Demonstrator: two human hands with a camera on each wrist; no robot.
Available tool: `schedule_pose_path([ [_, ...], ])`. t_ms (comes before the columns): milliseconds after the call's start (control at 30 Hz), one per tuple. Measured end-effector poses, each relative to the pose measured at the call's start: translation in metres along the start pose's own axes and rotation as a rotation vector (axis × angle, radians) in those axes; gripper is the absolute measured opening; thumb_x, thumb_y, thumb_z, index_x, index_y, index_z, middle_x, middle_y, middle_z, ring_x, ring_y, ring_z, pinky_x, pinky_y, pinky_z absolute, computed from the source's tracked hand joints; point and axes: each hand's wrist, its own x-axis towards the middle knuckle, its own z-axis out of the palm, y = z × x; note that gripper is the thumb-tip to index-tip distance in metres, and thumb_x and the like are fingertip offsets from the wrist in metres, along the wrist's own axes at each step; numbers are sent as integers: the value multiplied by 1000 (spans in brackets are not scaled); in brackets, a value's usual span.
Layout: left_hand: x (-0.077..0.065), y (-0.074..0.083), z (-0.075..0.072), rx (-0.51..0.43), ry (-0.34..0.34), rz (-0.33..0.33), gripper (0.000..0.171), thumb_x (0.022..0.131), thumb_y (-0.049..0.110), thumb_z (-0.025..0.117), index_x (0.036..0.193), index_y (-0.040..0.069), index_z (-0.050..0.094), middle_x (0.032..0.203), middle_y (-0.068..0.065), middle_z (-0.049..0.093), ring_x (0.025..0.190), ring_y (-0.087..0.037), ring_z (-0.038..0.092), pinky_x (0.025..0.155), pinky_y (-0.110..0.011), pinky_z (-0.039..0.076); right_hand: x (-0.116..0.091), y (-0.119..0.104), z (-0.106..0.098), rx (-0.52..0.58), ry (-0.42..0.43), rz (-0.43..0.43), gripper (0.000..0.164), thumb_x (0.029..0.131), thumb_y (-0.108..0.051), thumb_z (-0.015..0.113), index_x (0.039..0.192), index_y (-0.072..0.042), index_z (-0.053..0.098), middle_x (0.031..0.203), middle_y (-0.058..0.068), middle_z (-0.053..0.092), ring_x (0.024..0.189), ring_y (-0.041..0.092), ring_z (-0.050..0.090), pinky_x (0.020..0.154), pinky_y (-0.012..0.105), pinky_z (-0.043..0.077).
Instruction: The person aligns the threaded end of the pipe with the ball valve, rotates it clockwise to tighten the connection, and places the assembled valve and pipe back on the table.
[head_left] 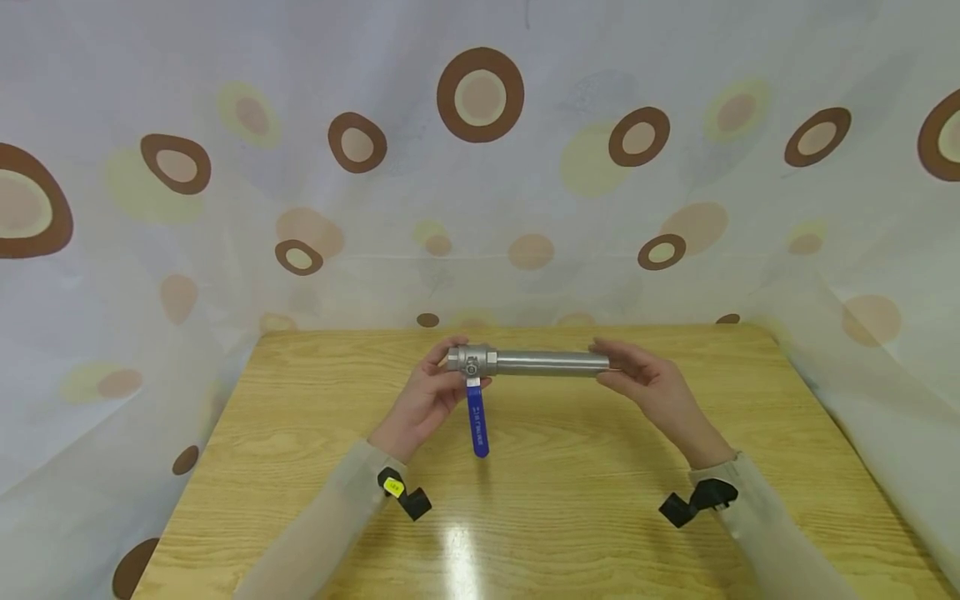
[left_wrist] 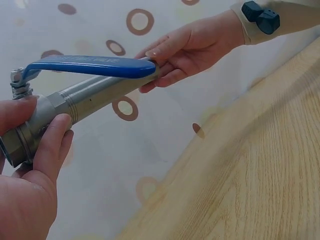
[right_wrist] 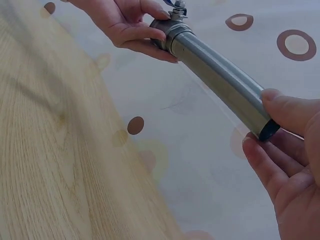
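A metal ball valve (head_left: 471, 361) with a blue lever handle (head_left: 477, 421) is joined to a straight steel pipe (head_left: 551, 363), and both are held level above the table. My left hand (head_left: 427, 396) grips the valve body, thumb and fingers on either side of it, as the left wrist view also shows. The lever points toward me in the head view. At the pipe's free end my right hand (head_left: 660, 392) pinches the tube between thumb and fingers. Threads (left_wrist: 71, 106) show where the pipe enters the valve. The pipe's open end (right_wrist: 269, 131) looks dark in the right wrist view.
Below the hands lies a wood-grain table (head_left: 570, 517). A white curtain (head_left: 480, 208) with brown and yellow circles hangs behind it and along both sides. Black wrist devices (head_left: 405, 493) are strapped over both light sleeves.
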Motion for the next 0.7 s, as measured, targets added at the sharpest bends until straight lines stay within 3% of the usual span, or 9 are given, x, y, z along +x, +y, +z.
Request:
schedule_pose_path([
  [233, 1, 0, -1, -8, -25, -2, 64, 93, -23, 36, 108, 26, 74, 137, -8, 59, 125, -26, 56, 99, -39, 60, 0, 0, 0, -41, 21, -16, 38, 101, -16, 69, 138, -4, 65, 118, -11, 71, 104, 6, 69, 86, 21, 60],
  [500, 2, 1, 2, -5, 1, -3, 60, 93, -21, 39, 109, 25, 74, 143, -12, 50, 125, -27, 55, 100, -40, 60, -1, -1, -1, 25, 3, -8, 44, 102, -15, 68, 145, -8, 60, 127, -10, 69, 112, 5, 67, 91, 21, 59],
  [700, 3, 2, 2, 1, 6, -9, 60, 93, -21, 39, 109, 25, 74, 147, -15, 44, 125, -28, 54, 101, -40, 59, 0, -3, -2, -40, 14, 11, 41, 102, -19, 68, 141, -8, 63, 117, -12, 72, 104, 5, 69, 87, 21, 60],
])
